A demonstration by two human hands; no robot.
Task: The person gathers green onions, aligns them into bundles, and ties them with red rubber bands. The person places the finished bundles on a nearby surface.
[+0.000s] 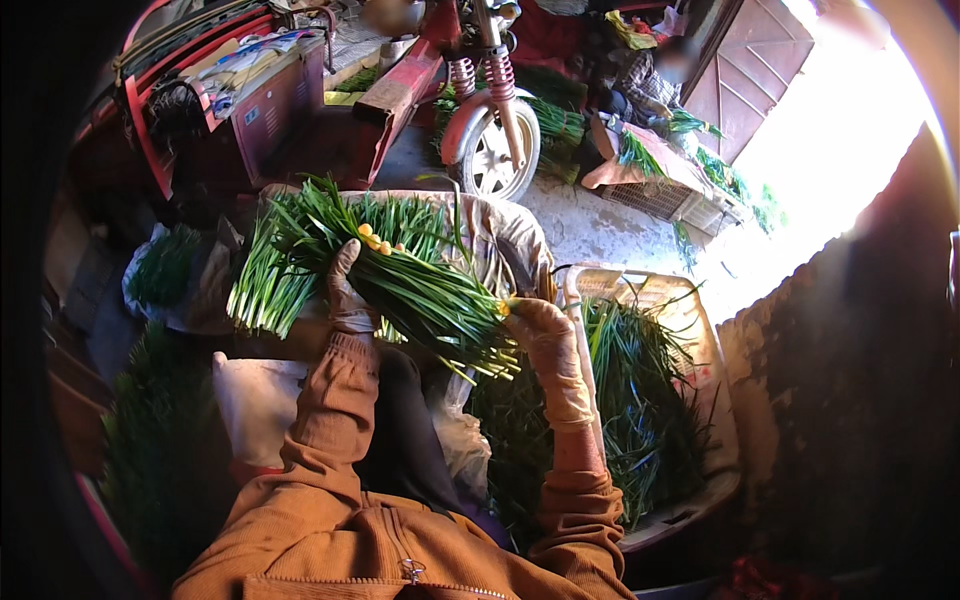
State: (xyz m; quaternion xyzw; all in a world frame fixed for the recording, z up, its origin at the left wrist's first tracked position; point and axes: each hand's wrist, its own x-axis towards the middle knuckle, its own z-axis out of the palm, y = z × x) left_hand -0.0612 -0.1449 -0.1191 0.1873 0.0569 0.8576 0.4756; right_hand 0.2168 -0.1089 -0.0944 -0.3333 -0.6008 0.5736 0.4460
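My left hand [348,289], in a thin pale glove, grips a bunch of long green leafy stems [427,289], likely garlic chives. Its thumb is on the near side, and yellow-covered fingertips show over the top. The bunch slants, with leafy tops at upper left and pale cut ends at lower right. My right hand [551,352], also gloved, has its fingers closed at the right side of the bunch near those ends. A small yellow patch shows at its fingertips; whether that is a finger cover or a tie is unclear. Beneath the bunch lies a row of similar greens [277,289] on a cloth-covered surface [499,225].
At my right stands a plastic crate [709,360] of loose greens [637,420]. A red three-wheeler's front wheel [499,150] is just beyond the work surface. Further back, a person [649,90] sits by another crate [660,199] with greens. A rough wall [825,360] rises on the right.
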